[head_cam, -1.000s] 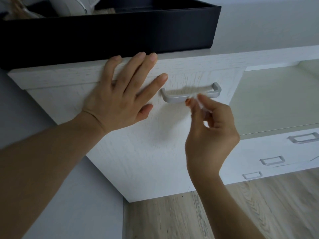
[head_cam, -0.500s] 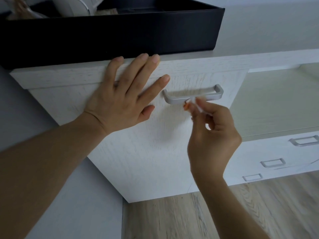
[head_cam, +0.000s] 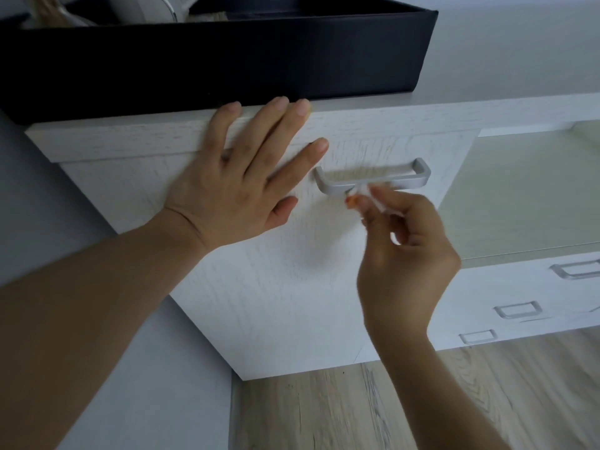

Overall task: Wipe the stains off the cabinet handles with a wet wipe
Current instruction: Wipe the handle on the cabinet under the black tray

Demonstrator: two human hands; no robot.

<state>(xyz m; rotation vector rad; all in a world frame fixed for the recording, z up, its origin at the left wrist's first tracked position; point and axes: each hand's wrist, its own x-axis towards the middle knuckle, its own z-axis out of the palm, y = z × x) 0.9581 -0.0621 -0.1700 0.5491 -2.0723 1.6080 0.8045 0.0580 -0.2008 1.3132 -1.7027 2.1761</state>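
Right hand [head_cam: 406, 251], centre-right of the frame, pinches a tiny wet wipe [head_cam: 357, 190] against the underside of the silver handle [head_cam: 371, 178] mid-frame. Left hand [head_cam: 240, 177] lies flat with fingers spread on the white cabinet [head_cam: 276, 303]. My worry: the wipe is so small it could slip out, leaving bare fingers smearing the orange stain [head_cam: 351, 200] around.

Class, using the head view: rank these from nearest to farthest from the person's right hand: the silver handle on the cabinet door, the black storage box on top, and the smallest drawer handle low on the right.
1. Silver handle: just above the right hand, at its fingertips.
2. Smallest drawer handle: lower right, near the floor.
3. Black storage box: up and left, on the cabinet top.
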